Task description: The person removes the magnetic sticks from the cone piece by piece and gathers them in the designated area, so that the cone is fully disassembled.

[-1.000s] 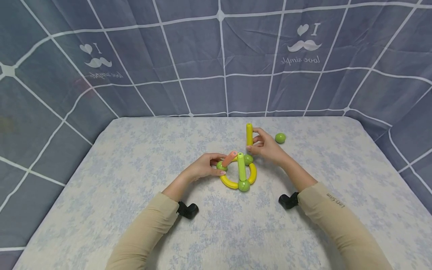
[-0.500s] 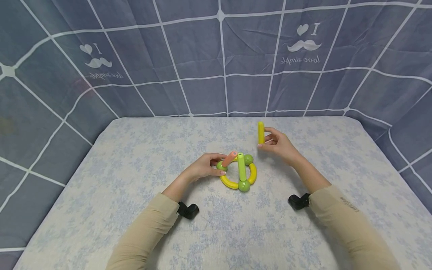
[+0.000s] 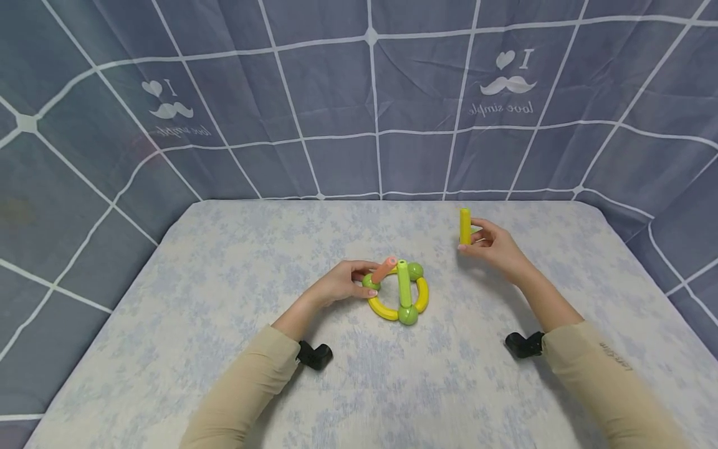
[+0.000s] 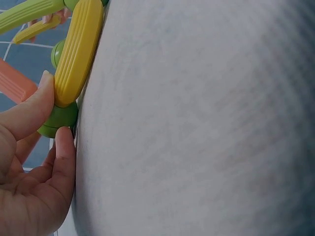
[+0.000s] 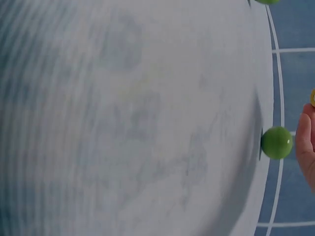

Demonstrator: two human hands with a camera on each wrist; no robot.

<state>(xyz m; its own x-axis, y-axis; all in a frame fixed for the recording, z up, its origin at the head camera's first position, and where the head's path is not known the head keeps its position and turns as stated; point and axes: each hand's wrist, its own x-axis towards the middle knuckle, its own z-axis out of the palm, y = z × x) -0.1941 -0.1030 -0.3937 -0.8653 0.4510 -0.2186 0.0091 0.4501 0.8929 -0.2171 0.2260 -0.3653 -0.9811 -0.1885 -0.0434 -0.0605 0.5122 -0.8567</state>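
Observation:
My left hand (image 3: pixel 339 285) grips a green ball (image 4: pixel 60 120) at the left of a ring of curved yellow bars (image 3: pixel 384 310) and green balls lying on the table. From that ball a salmon-pink rod (image 3: pixel 384 270) slants up, and a light green rod (image 3: pixel 404 284) rises from the front ball (image 3: pixel 408 315). Farther right and back, my right hand (image 3: pixel 499 252) pinches a straight yellow rod (image 3: pixel 465 226), held upright. A loose green ball (image 5: pixel 276 142) sits on the table near the right hand, mostly hidden behind its fingers in the head view.
A pale floral cloth (image 3: pixel 415 386) covers the table. Blue-grey curtains with white lines (image 3: pixel 325 87) hang behind and at both sides. Each wrist carries a black camera mount, such as the right one (image 3: pixel 523 345).
My right hand has carried the yellow rod rightward, away from the ring and over to the loose green ball. The left hand keeps its place on the ring. The head view has shifted slightly.

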